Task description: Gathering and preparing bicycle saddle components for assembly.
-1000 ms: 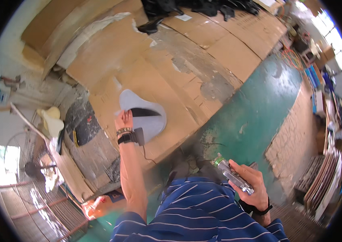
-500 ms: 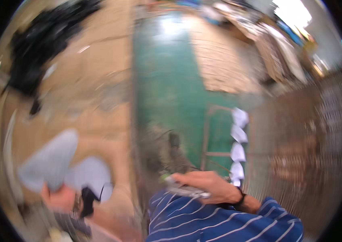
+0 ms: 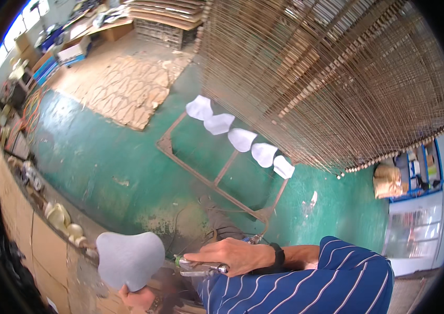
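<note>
At the lower left, my left hand (image 3: pixel 139 298) pinches the lower edge of a pale grey, rounded flat pad (image 3: pixel 128 259) with a lobed outline. The pad is held up in front of the workbench edge, its broad face visible. My right hand (image 3: pixel 240 255) is wrapped round a silvery metal spray gun (image 3: pixel 201 268) with a green end, close to my body. The gun points left, towards the pad, with a gap between them. Its trigger side is partly hidden by my fingers.
Several white cut pieces (image 3: pixel 242 139) lie in a row along a rusty metal frame (image 3: pixel 217 183) low over the green floor (image 3: pixel 117 172). A tall stack of wire racks (image 3: pixel 326 94) stands beyond it. A cardboard-topped bench (image 3: pixel 49 251) is at left; a patterned sheet (image 3: pixel 122 91) lies farther off.
My view has swung right, from the bench towards the frame and racks. The pad in my left hand has come away from a second pad on the bench. The spray gun stays in my right hand.
</note>
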### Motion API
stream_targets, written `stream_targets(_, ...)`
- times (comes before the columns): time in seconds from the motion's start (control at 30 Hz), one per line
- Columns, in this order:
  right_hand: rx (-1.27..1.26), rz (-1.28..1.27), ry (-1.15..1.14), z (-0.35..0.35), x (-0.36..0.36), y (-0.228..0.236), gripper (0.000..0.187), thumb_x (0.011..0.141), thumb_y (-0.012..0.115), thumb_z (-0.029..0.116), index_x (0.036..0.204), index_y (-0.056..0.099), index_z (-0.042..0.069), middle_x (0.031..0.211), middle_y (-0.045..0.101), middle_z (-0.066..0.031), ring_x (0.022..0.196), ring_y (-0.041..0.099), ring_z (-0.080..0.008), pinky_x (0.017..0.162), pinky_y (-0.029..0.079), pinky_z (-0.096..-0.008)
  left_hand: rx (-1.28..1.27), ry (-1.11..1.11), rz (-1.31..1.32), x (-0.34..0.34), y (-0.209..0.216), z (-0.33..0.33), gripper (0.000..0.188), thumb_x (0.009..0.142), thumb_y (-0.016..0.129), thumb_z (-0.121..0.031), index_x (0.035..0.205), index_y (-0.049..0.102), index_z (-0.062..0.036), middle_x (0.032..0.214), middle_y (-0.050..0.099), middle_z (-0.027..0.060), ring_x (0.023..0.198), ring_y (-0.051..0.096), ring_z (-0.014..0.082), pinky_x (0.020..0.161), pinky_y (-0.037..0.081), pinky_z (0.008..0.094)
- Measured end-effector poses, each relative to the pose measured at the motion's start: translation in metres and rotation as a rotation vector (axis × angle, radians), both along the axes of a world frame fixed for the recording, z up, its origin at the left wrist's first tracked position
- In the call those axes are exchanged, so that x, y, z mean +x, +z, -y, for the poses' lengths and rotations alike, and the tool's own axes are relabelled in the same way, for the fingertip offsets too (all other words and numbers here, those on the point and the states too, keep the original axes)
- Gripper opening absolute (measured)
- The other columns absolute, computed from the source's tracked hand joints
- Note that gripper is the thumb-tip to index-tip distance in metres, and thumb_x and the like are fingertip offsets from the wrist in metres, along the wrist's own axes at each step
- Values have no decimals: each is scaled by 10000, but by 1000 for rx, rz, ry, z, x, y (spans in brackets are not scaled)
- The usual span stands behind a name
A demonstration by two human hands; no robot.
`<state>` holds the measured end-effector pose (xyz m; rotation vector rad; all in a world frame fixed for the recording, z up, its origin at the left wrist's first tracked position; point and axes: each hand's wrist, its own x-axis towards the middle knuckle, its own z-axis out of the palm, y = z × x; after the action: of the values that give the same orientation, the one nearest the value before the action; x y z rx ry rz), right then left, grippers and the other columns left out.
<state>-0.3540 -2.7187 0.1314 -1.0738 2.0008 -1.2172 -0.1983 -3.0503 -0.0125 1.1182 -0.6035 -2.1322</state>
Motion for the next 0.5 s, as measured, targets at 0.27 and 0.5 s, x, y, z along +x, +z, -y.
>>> stream_targets(0.27,81,164,-232,-52,-153,-75,878,679,676,-25,1515,436,93,1105,645,-156,1007,647,-378,837,545,-454,265,-399,90,-275,-73,-97,530,770,508,-106,1277,572,36,1251,638,159,1172,607,359,1039,482,520)
stream_targets(0.5,288,236,-441,-108,-252,-155,902,633,667,-48,1502,470,94,1075,658,-136,943,663,-349,777,553,-395,347,-618,75,-489,-201,-170,468,748,543,-88,1199,596,24,1192,642,134,1118,617,334,1030,486,493)
